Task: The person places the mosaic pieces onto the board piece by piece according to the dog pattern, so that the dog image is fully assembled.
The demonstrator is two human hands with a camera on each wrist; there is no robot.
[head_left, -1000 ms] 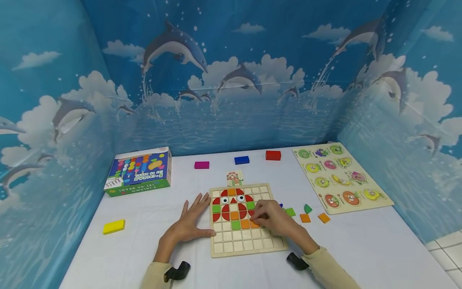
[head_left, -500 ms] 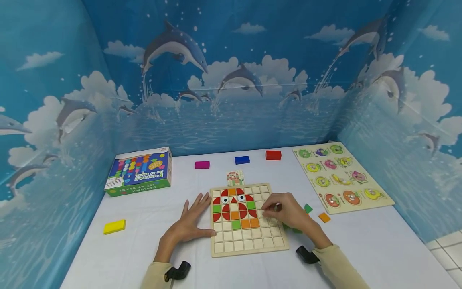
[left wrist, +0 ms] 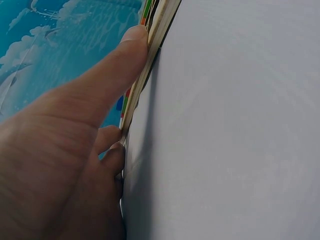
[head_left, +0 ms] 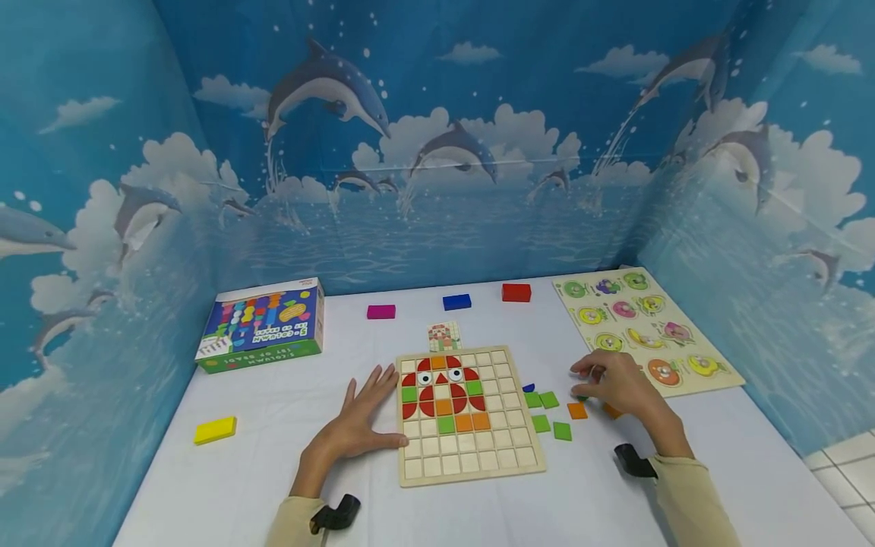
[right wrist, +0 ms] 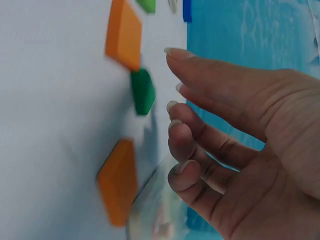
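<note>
The fingers of the right hand [head_left: 618, 382] are held loosely curled, with a gap left between thumb and fingertips; nothing is seen gripped. Just beyond them, a dark green tile [right wrist: 143, 92] is seen on the white cloth, between two orange tiles [head_left: 577, 411]. To their left, four light green square tiles [head_left: 562, 431] and a small blue piece [head_left: 529, 387] are scattered near the right edge of the wooden grid board [head_left: 472, 481]. At the board's left edge, the left hand [head_left: 362, 425] is rested with fingers spread, the edge being touched by thumb and fingertips. The board's far-left cells are filled with red, orange and green pieces and two eye pieces. A pattern card [head_left: 444, 336] is placed at its far side. Far right, a fruit puzzle board [head_left: 581, 296] is laid; far left, a bead-set box [head_left: 263, 323].
</note>
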